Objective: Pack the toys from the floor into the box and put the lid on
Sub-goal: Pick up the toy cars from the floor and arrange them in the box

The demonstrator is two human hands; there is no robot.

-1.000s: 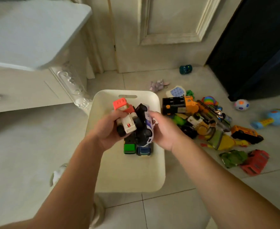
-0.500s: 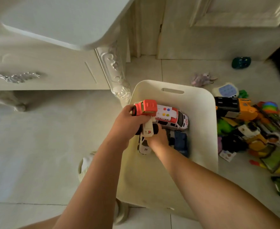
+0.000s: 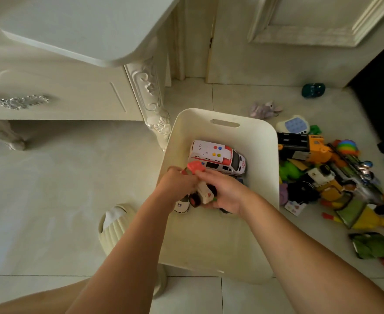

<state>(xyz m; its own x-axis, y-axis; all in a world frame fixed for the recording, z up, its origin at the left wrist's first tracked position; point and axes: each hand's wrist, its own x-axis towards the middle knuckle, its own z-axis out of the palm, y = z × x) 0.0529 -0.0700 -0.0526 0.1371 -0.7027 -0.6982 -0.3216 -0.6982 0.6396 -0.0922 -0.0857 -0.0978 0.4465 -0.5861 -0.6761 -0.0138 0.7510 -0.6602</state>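
Both my hands are down inside the box (image 3: 266, 141), closed around one toy truck (image 3: 205, 194). If I let go from here it could drop onto the ambulance (image 3: 218, 157) just behind it, or onto the small white car (image 3: 182, 206) lying under my left wrist. It might then land on its side and sit high, which I judge would waste room the pile of toys (image 3: 317, 177) on the floor (image 3: 73, 189) beside the box will need, and later stop the lid seating.

My left hand (image 3: 178, 185) has its fingers curled over the truck's red end. My right hand (image 3: 228, 192) grips the white body from the other side, with its fingers reaching up to the red part. Neither hand is free. I can't pick out the lid from here.
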